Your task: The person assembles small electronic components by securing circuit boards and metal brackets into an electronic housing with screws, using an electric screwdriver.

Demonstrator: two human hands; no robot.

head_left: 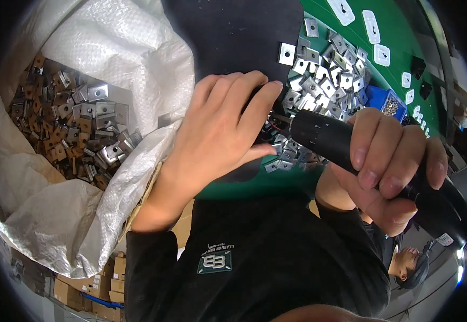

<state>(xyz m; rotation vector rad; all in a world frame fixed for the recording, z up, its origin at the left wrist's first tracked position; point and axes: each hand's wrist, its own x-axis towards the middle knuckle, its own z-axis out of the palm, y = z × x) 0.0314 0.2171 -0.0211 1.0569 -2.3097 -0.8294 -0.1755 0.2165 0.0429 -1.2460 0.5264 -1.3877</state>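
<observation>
My right hand (391, 155) is wrapped round a black electric screwdriver (319, 131), its thin bit pointing left. The bit reaches in beside the fingertips of my left hand (217, 126). That hand is curled, palm down, over a dark part whose kind I cannot make out; fingers hide most of it, and a little red shows near the bit. Whether the bit touches the part is hidden. Just beyond the fingertips lies a pile of silver metal clips with holes (324, 80), on the right of a black mat (233, 37).
At the left, a white woven sack (120, 37) holds many brownish and silver clips (78, 123). A blue tray (375, 96) of small screws stands right of the pile. White plates (372, 27) lie along the green tabletop (319, 6). Cardboard boxes (96, 284) and another person (407, 265) are lower down.
</observation>
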